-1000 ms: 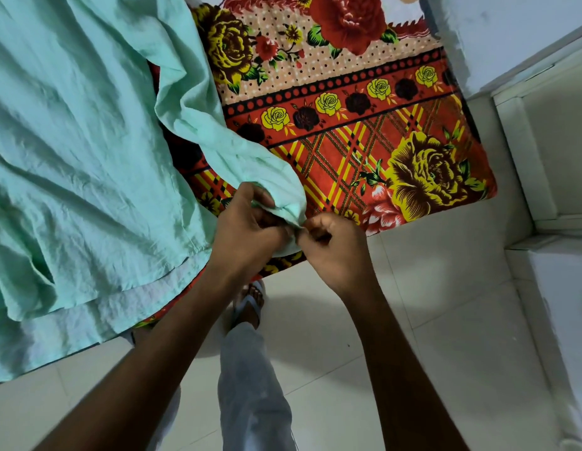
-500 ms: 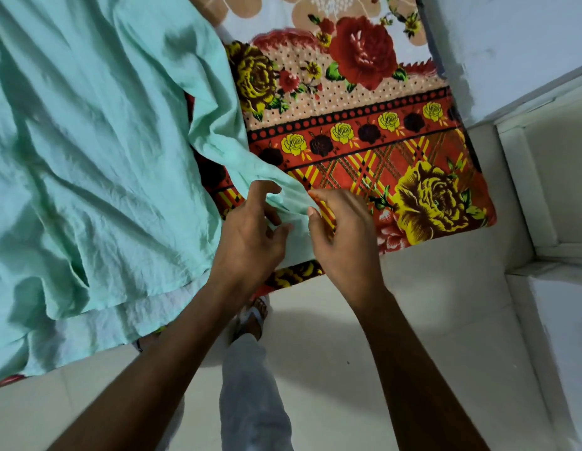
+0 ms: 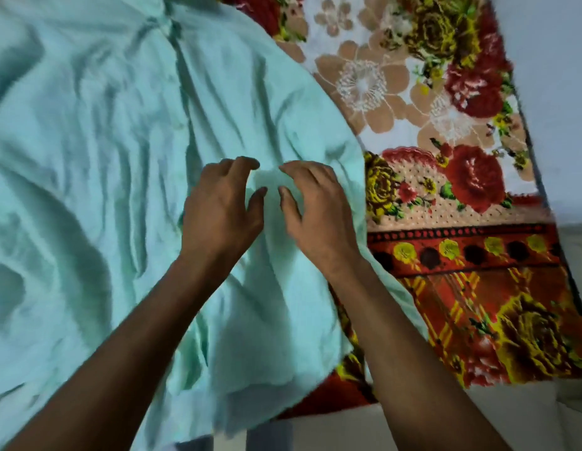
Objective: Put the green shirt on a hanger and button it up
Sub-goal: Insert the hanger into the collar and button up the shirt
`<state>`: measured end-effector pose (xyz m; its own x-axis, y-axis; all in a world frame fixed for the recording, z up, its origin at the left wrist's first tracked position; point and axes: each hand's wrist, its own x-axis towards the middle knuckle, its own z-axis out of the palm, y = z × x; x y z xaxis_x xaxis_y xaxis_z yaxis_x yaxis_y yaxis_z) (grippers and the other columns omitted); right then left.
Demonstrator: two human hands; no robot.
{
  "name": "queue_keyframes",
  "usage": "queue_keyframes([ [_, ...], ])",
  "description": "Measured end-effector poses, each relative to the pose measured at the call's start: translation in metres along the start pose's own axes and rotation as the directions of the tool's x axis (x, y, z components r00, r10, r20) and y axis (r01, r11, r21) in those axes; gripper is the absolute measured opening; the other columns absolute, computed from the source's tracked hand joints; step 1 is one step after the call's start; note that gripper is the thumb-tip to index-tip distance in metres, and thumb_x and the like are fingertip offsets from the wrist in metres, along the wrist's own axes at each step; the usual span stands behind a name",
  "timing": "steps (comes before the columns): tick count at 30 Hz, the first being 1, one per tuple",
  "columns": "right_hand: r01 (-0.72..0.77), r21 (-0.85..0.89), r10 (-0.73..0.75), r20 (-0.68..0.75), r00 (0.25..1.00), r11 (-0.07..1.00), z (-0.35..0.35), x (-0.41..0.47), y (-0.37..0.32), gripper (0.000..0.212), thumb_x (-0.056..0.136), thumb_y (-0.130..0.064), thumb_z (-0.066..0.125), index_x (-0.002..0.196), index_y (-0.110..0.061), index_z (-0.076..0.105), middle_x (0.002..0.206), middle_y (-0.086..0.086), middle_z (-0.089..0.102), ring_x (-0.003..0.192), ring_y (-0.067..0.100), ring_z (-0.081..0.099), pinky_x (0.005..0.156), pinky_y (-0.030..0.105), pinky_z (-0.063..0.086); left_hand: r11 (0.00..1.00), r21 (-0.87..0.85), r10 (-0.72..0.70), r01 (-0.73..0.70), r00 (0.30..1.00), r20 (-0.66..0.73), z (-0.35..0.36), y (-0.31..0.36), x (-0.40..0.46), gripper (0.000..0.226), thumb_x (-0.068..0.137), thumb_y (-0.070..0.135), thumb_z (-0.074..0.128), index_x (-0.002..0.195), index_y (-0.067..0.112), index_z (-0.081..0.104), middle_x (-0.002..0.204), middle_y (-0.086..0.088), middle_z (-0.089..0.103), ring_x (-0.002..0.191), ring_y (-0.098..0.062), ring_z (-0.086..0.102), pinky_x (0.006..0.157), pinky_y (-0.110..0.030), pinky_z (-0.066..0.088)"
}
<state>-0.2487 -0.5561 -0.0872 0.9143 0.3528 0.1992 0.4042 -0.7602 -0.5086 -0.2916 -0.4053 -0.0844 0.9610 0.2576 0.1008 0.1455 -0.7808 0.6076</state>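
Observation:
The green shirt [image 3: 97,177] lies spread and wrinkled over the left and middle of the bed, its buttoned front placket running up toward the top. My left hand [image 3: 221,209] and my right hand [image 3: 315,213] hover side by side over the shirt's right part, fingers spread and curled, holding nothing. Whether the fingertips touch the cloth is unclear. The sleeve part runs down under my right forearm to the bed's edge. No hanger is visible.
A flowered red, yellow and white bedsheet [image 3: 462,196] covers the bed to the right of the shirt. A pale wall [image 3: 559,76] stands at the right, and light floor [image 3: 348,431] shows below the bed edge.
Both hands let go of the sleeve cuff at the bed's edge and moved up over the shirt body, fingers now spread. The view shifted farther onto the bed.

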Motion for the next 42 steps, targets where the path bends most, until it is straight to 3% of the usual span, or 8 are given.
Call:
queue_keyframes([
  [12,0.085,0.139,-0.091,0.04,0.995,0.987,0.108,0.224,-0.106,0.03,0.096,-0.016,0.063,0.126,-0.012,0.069,0.124,0.004,0.068,0.122,0.022,0.057,0.104,0.03,0.046,0.98,0.188,-0.041,0.07,0.988,-0.152,-0.083,-0.145,0.187,0.057,0.098,0.043,0.062,0.138,0.003,0.056,0.137,-0.019,0.061,0.128,-0.039,0.055,0.099,-0.048,0.048],
  [17,0.175,0.138,-0.17,-0.042,0.984,0.975,0.123,0.313,-0.11,0.026,0.095,-0.009,0.059,0.118,-0.009,0.072,0.118,0.007,0.07,0.115,0.025,0.061,0.1,0.031,0.047,0.967,0.249,-0.02,0.054,0.99,-0.138,-0.066,-0.17,0.269,0.075,0.1,0.052,0.047,0.155,0.002,0.036,0.161,-0.024,0.035,0.15,-0.041,0.033,0.122,-0.05,0.027],
  [21,0.107,0.111,-0.097,-0.093,0.991,0.988,0.124,0.389,-0.102,0.028,0.096,-0.005,0.055,0.115,-0.008,0.075,0.113,0.01,0.072,0.109,0.028,0.064,0.095,0.034,0.051,0.946,0.323,-0.019,0.036,0.998,-0.055,-0.054,-0.204,0.308,0.084,0.101,0.066,0.031,0.163,0.01,0.017,0.17,-0.017,0.015,0.158,-0.034,0.012,0.128,-0.047,0.011],
  [25,0.047,0.134,-0.06,0.096,0.994,0.99,0.13,0.458,-0.094,0.028,0.099,-0.003,0.057,0.12,-0.005,0.075,0.121,0.012,0.074,0.114,0.027,0.067,0.103,0.034,0.052,0.93,0.365,-0.047,0.05,0.999,-0.017,-0.045,-0.221,0.314,0.085,0.101,0.07,0.023,0.165,0.016,0.01,0.172,-0.012,0.009,0.16,-0.027,0.005,0.129,-0.047,0.007],
  [29,0.018,0.028,-0.029,0.447,0.894,0.999,0.158,0.494,-0.088,0.035,0.095,-0.015,0.069,0.129,-0.008,0.071,0.131,0.012,0.07,0.12,0.027,0.065,0.106,0.037,0.051,0.923,0.38,-0.072,0.066,0.997,0.001,-0.045,-0.219,0.317,0.083,0.101,0.069,0.021,0.165,0.018,0.009,0.173,-0.009,0.007,0.16,-0.023,0.002,0.129,-0.046,0.006],
  [32,0.126,-0.024,-0.101,0.458,0.883,0.992,0.178,0.494,-0.086,0.033,0.091,-0.021,0.075,0.122,-0.008,0.075,0.118,0.014,0.073,0.112,0.031,0.064,0.099,0.041,0.052,0.92,0.38,-0.103,0.097,0.995,-0.004,-0.047,-0.22,0.318,0.083,0.102,0.067,0.024,0.165,0.017,0.007,0.173,-0.009,0.008,0.16,-0.023,0.004,0.129,-0.044,0.006],
  [38,0.115,-0.008,-0.103,0.39,0.915,0.993,0.182,0.503,-0.079,0.013,0.089,-0.02,0.078,0.097,-0.01,0.081,0.093,0.01,0.077,0.088,0.027,0.07,0.081,0.042,0.059,0.911,0.385,-0.144,0.148,0.989,-0.04,-0.043,-0.22,0.316,0.082,0.101,0.063,0.031,0.165,0.016,0.011,0.172,-0.01,0.013,0.16,-0.025,0.01,0.129,-0.044,0.008],
  [42,0.131,-0.034,-0.107,0.399,0.911,0.991,0.173,0.509,-0.082,0.012,0.089,-0.016,0.072,0.096,-0.012,0.08,0.097,0.01,0.078,0.09,0.029,0.07,0.079,0.039,0.059,0.903,0.386,-0.157,0.187,0.982,-0.109,-0.044,-0.221,0.316,0.082,0.099,0.06,0.036,0.164,0.014,0.016,0.171,-0.011,0.016,0.159,-0.028,0.013,0.128,-0.047,0.011],
])
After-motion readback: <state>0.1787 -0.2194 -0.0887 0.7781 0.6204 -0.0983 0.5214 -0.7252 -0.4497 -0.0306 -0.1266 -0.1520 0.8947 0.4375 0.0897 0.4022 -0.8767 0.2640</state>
